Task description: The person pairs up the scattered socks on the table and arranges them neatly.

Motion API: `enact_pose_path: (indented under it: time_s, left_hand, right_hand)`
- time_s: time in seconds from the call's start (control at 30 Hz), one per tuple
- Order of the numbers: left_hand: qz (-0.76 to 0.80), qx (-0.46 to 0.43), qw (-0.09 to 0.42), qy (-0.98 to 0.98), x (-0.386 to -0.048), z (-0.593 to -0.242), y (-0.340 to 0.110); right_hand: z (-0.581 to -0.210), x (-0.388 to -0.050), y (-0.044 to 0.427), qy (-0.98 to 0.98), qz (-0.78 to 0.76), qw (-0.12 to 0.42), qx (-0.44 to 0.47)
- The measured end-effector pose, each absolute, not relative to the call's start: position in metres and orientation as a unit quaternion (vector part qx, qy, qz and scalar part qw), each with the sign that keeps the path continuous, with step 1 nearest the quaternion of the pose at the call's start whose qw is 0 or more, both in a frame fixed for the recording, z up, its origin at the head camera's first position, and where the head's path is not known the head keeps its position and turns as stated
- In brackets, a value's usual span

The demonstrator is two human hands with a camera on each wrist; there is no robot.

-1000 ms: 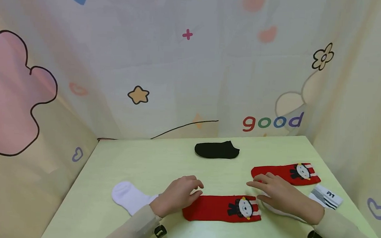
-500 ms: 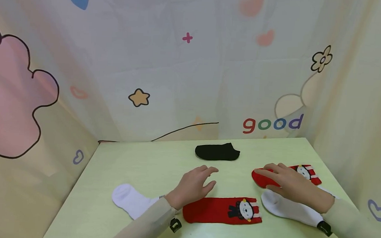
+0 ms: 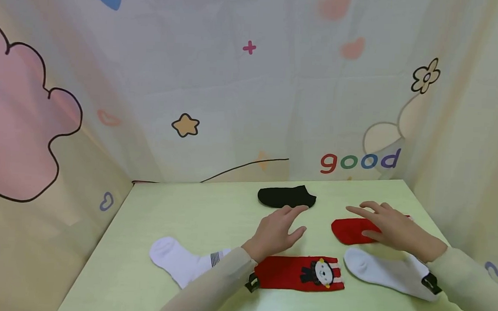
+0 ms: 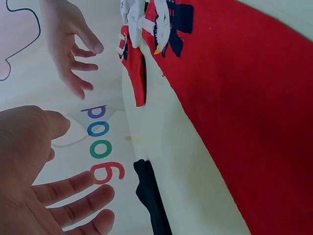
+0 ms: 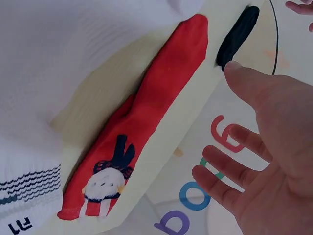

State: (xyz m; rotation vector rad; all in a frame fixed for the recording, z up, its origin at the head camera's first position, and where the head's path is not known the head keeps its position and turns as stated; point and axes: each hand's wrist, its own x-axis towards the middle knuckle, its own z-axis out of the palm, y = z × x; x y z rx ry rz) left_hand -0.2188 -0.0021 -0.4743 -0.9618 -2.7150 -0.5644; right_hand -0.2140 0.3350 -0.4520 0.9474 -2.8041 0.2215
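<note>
In the head view my left hand [image 3: 275, 233] is held above the table between the near red sock [image 3: 285, 272] and the black ankle sock [image 3: 286, 197]. Its fingers are spread and hold nothing, as the left wrist view confirms. To the right, my right hand [image 3: 397, 231] hovers over the far red sock [image 3: 348, 230], covering its printed end. That hand is also loosely spread, with nothing in it. A cartoon face in white and black decorates each red sock. Below my right hand lies a white sock [image 3: 384, 271] with dark stripes at its cuff, seen in the right wrist view.
Another white sock [image 3: 180, 262] with a striped cuff lies at the left, partly behind my left sleeve. The pale green table [image 3: 144, 216] ends at a printed fabric curtain [image 3: 235, 89] along its back and sides.
My left hand has moved right and farther over the table, toward the black sock. My right hand has shifted right and farther away, uncovering much of the near white sock. The socks stay put.
</note>
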Motion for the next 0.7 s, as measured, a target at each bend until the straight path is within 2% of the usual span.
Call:
enact_pose_path:
  time_s: [0.13,0.47,0.7]
  left_hand:
    - [-0.186,-0.328,0.095,-0.921,-0.222,-0.473,0.008]
    - [-0.178,-0.308,0.081,-0.931,-0.23,-0.472,0.028]
    - [-0.173,-0.298,0.064,-0.936,-0.234,-0.472,0.045]
  right_hand:
    - [-0.452,-0.219,0.342,-0.949,0.064,0.074,0.299]
    - [-0.453,-0.228,0.354,-0.944,0.065,0.093,0.309]
    - [-0.457,-0.234,0.364,-0.951,0.078,0.079,0.29]
